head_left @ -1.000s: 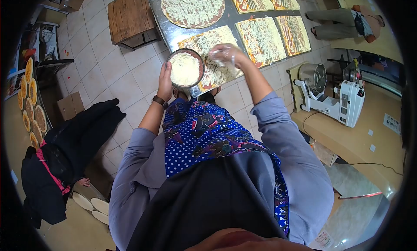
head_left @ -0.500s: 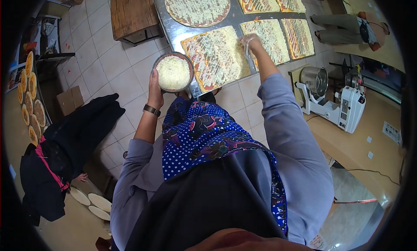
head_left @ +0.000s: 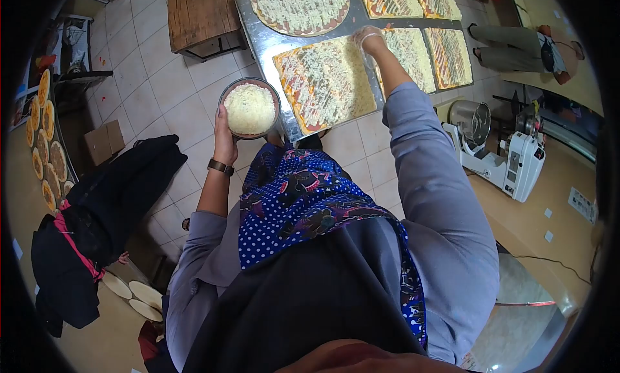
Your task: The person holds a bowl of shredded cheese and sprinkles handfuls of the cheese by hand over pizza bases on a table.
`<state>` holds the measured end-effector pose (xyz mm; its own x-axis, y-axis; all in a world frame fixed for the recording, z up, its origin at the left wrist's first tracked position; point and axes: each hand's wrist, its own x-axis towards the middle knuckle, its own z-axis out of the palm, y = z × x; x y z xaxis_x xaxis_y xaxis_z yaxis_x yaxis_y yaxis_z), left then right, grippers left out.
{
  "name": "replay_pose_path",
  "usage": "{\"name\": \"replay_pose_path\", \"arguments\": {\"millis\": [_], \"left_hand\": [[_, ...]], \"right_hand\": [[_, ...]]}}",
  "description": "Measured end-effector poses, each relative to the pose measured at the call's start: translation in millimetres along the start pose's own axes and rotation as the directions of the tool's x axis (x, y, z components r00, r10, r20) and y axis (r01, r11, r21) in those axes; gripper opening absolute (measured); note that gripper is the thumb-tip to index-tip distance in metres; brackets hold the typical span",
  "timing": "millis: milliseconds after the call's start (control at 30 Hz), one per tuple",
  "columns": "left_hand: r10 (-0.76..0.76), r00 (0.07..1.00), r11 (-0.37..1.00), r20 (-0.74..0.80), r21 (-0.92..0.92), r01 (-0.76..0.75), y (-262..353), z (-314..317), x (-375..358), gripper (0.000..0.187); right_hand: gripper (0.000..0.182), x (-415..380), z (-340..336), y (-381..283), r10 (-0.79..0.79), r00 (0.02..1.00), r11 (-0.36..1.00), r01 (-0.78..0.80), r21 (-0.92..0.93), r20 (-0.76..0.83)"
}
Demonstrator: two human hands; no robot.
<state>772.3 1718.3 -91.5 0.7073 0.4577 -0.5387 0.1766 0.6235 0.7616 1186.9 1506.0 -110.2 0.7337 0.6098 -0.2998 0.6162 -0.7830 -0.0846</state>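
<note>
My left hand [head_left: 224, 135] grips a round brown bowl [head_left: 278, 111] by its left side, at the near-left corner of the metal table. Grated cheese [head_left: 250, 108] fills the bowl. In a clear plastic glove, my right hand [head_left: 369, 40] is over the far right corner of the nearest rectangular pizza [head_left: 323, 85]. Its fingers look curled downward and blurred; what is in them is hidden. Sauce stripes and grated cheese cover this pizza, with cheese thickest along its right side. Behind it lies a round pizza [head_left: 300, 10] strewn with cheese.
More rectangular pizzas [head_left: 449, 56] lie on the metal table [head_left: 258, 24]. A wooden stool [head_left: 203, 18] stands left of it, a white stand mixer [head_left: 516, 160] right. Small pizzas [head_left: 46, 147] line the left side. One person [head_left: 110, 218] is at left, another [head_left: 516, 47] at far right.
My right hand has moved away from me, to the far right corner of the nearest pizza. The bowl in my left hand has shifted slightly left.
</note>
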Motion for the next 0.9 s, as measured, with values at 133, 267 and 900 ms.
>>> {"name": "replay_pose_path", "arguments": {"millis": [133,267,900], "left_hand": [[-0.01,1.0,1.0,0.008,-0.019,0.01,3,2,-1,0.068],[-0.016,0.999,1.0,0.049,-0.01,0.016,4,7,0,0.068],[-0.001,0.983,1.0,0.182,0.006,0.0,-1,31,12,0.06]], "right_hand": [[0.025,-14,49,60,-0.1,0.969,0.977,0.139,-0.162,0.228],[0.032,-70,21,39,-0.123,0.917,0.964,0.201,-0.174,0.38],[0.021,-215,73,-5,0.268,0.95,0.829,-0.143,0.54,-0.16]]}}
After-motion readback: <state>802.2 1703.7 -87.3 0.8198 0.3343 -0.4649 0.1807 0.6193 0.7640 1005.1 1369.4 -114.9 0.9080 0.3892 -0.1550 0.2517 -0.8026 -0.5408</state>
